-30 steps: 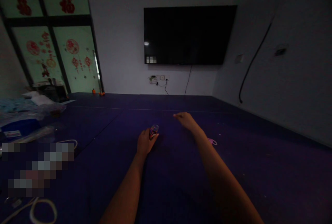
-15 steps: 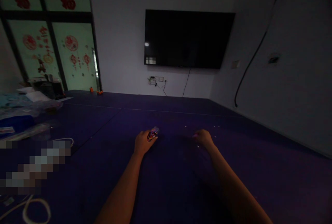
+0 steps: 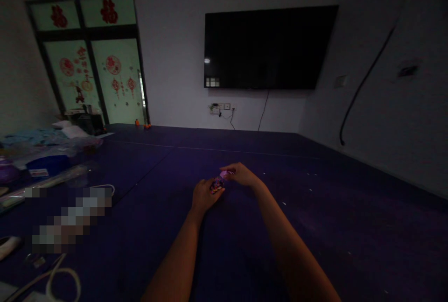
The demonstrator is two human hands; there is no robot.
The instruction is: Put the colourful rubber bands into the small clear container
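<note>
My left hand [image 3: 203, 198] is closed around a small clear jar [image 3: 217, 185] packed with tiny multicoloured pieces, too small to make out. The jar lies tilted low over the dark purple surface [image 3: 231, 236], its mouth end toward the right. A pink lid [image 3: 227, 174] is pinched in the fingers of my right hand [image 3: 243, 175]. That lid is at the jar's mouth; whether it sits on the rim or just above is hidden by dimness and fingers.
Small white scraps [image 3: 284, 203] dot the surface at right. On the left are a blue container [image 3: 49, 165], plastic wrapping [image 3: 80, 145], a white cable [image 3: 66, 271] and a blurred-out patch [image 3: 73, 218]. A television [image 3: 269, 50] hangs on the far wall.
My right hand has moved left with the pink lid, from apart over the surface to the jar's mouth. My left hand still holds the jar. The view has turned slightly left.
</note>
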